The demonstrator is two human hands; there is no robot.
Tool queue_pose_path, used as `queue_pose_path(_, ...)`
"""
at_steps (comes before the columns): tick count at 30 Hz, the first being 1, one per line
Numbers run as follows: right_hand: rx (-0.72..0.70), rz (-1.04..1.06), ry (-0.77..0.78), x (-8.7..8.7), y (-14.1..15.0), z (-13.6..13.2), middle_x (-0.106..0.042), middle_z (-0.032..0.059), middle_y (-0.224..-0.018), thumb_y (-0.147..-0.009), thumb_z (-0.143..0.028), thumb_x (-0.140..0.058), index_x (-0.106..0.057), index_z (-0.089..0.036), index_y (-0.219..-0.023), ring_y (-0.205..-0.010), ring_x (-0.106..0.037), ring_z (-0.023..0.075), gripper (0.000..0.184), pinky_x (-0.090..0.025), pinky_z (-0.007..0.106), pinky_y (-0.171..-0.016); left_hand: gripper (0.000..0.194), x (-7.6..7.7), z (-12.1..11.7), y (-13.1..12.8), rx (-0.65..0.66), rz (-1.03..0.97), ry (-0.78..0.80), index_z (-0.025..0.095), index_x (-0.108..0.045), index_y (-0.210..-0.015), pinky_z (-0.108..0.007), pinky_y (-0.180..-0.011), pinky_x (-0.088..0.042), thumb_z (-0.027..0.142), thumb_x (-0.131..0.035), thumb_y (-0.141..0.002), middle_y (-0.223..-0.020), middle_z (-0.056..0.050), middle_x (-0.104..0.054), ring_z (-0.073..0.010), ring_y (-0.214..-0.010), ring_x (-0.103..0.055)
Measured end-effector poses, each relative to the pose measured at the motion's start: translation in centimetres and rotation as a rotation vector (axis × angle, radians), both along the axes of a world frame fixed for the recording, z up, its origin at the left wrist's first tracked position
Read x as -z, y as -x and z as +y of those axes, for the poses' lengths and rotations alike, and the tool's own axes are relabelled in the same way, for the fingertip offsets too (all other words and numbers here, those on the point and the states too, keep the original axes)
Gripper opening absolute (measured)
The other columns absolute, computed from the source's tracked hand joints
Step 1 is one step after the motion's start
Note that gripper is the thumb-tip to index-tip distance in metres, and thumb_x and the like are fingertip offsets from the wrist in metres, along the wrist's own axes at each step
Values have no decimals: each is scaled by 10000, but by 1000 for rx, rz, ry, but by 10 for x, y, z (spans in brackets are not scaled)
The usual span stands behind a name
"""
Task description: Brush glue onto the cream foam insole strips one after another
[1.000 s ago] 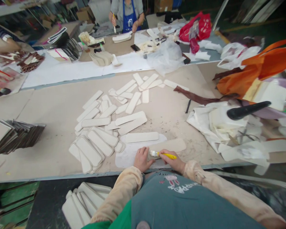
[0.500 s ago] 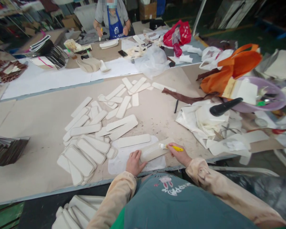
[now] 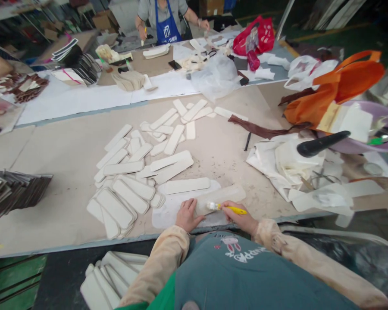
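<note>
While the left hand [image 3: 187, 216] lay flat, thumb spread, at the left end of a long, round-cornered beige strip [image 3: 224, 196] on the tabletop [image 3: 64, 193], the right hand [image 3: 241, 218] gripped a yellow-handled, white-tipped brush [image 3: 237, 210] over it, apparently mid-coating, further strokes likely needing steady bracing.

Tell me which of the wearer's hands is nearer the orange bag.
Right. The right hand, gripping the yellow-handled brush, is below and left of the orange bag in view; the left hand, at the left end of the brushed strip, is farther left.
</note>
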State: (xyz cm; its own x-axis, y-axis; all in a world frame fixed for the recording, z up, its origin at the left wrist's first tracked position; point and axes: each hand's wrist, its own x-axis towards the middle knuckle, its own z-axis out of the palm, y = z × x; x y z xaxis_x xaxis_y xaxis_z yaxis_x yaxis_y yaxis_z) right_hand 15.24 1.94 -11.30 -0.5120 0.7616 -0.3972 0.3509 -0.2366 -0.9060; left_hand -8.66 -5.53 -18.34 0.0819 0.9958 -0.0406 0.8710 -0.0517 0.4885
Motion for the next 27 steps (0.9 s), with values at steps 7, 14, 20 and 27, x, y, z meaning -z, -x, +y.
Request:
queue_pose_path(7, -125, 12, 54, 19, 35, -7, -498, -59, -515, -842, -384, -465, -583, -194, -833, -484, -492, 103, 224, -423, 204, -489, 750, 2, -2, 3, 18, 0, 10, 193, -465, -1290, -487, -946, -440, 520, -707, -659, -1234, -136, -523, -305, -1097, -487)
queue_pose_path(14, -98, -54, -42, 21, -3, 7, -517, -48, -549, -832, -389, -478, -625, -188, -859, -508, -497, 106, 251, -413, 211, -511, 688, 1, -2, 3, 22, 25, -6, 182, -492, -1273, -469, -945, -455, 507, -682, -697, -1237, -128, -537, -296, -1083, -486)
queue_pose_path(20, -27, -121, -132, 19, -54, 24, -536, -37, -568, -816, -399, -483, -642, -177, -886, -525, -506, 119, 282, -412, 234, -535, 662, 1, -1, 3, 28, 34, -22, 199, -499, -1271, -476, -936, -463, 498, -674, -707, -1228, -123, -545, -297, -1069, -497)
queue_pose_path(27, 59, -273, -270, 16, -90, 44, -549, -28, -572, -831, -404, -450, -629, -181, -876, -529, -532, 131, 289, -428, 248, -545, 654, -1, 0, 2, 26, 52, -21, 175, -506, -1258, -469, -937, -466, 499, -668, -713, -1223, -133, -551, -296, -1074, -490)
